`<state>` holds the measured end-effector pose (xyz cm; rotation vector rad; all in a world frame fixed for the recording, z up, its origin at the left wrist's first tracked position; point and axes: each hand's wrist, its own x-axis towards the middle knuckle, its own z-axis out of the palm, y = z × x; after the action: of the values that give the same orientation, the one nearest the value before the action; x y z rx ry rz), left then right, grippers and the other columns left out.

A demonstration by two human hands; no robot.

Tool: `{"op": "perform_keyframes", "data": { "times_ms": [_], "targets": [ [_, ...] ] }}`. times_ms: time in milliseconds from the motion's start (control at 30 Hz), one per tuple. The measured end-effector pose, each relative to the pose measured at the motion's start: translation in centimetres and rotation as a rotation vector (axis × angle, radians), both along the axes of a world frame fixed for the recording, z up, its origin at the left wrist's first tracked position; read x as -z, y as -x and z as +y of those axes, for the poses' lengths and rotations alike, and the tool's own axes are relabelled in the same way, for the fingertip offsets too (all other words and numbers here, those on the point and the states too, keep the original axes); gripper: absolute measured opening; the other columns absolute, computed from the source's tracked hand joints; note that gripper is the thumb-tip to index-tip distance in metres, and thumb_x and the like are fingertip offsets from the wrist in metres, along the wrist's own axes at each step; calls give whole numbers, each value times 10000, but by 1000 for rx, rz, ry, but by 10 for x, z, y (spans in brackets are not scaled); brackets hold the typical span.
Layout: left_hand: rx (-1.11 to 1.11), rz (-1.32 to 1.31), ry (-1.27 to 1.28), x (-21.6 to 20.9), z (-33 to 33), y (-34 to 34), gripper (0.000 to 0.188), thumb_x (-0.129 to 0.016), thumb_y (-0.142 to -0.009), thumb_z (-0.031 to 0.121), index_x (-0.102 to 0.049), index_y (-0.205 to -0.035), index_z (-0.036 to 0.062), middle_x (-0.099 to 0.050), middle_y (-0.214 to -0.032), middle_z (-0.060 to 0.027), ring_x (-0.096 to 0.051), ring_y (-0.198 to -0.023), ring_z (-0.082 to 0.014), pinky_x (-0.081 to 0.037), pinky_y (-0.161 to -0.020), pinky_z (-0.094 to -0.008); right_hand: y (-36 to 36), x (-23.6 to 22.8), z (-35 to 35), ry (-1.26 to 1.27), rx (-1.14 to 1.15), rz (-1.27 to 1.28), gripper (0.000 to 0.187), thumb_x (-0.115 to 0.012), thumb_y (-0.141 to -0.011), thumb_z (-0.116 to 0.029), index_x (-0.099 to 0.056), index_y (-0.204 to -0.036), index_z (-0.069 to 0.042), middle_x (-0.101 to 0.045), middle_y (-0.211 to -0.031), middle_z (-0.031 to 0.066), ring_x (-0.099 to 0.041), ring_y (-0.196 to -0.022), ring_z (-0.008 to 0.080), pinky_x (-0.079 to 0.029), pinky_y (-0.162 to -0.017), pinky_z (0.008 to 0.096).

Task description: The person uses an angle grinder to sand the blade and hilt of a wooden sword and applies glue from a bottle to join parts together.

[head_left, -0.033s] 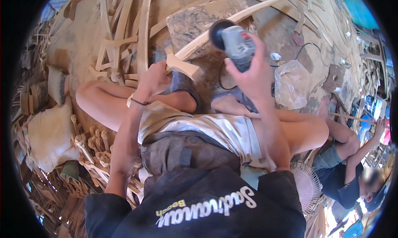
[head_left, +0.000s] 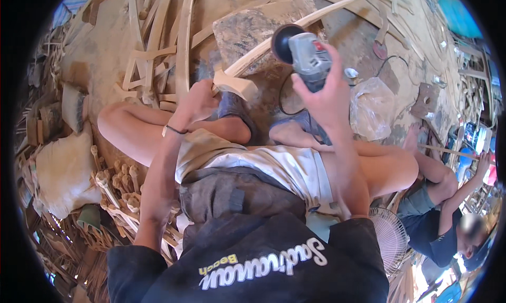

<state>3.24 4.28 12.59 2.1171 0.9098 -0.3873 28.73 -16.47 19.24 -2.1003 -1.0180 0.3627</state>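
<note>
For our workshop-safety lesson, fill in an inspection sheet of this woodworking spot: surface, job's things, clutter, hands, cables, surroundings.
Surface: dusty ground; a stone block under the work.
Job's things: long curved wooden piece lying across the block; grey angle grinder with a dark disc.
Clutter: curved wood strips, turned wooden pieces, clear plastic bag, sack.
Hands: left hand grips the wooden piece's wide end; right hand holds the grinder raised.
Cables: black cord on the ground.
Surroundings: white fan; another seated person.
</note>
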Motion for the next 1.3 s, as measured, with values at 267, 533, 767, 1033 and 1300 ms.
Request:
{"op": "perform_keyframes", "data": {
  "times_ms": [267, 533, 767, 1033, 1300],
  "targets": [
    [-43, -31, 186, 9, -8, 11, 188, -654, -1020, 80, -680, -1126, -74, -713, -828, -130, -589, -780, -167, -507, -744, -404, 19, 2, -5, 155, -227, 95, 821, -837, -849, -361, -405, -1525, -188, -765, -1038, 241, -754, -900, 470, -602, -761, 543],
    [-25, -1, 104, 4, -9, 7, 183, -660, -1012, 70, -669, -1119, -79, -659, -779, -152, -579, -743, -207, -503, -732, -411, -13, 10, -4, 240, -58, 75, 798, -838, -849, -371, -430, -1517, -217, -765, -1043, 261, -755, -923, 480, -604, -802, 538],
    [-15, -13, 102, 4, -8, 7, 177, -658, -1008, 68, -670, -1105, -79, -675, -781, -152, -589, -741, -206, -505, -730, -414, 3, -3, -5, 213, -156, 139, 835, -845, -833, -373, -412, -1531, -225, -760, -1067, 267, -759, -946, 474, -609, -815, 537],
    [-26, -101, 139, 4, -6, 6, 205, -634, -942, 54, -684, -1096, -72, -639, -791, -298, -577, -690, -274, -521, -719, -450, -8, 5, -8, 333, -66, 132, 829, -854, -833, -358, -426, -1527, -205, -760, -1088, 271, -749, -957, 486, -600, -815, 551],
    [-33, -6, 159, -4, -5, -2, 235, -626, -949, 30, -692, -1153, -64, -656, -768, -246, -571, -711, -220, -526, -734, -421, 1, -5, -16, 235, -135, 192, 785, -843, -835, -346, -441, -1496, -217, -767, -1081, 237, -755, -939, 477, -607, -815, 534]
  ]
}}
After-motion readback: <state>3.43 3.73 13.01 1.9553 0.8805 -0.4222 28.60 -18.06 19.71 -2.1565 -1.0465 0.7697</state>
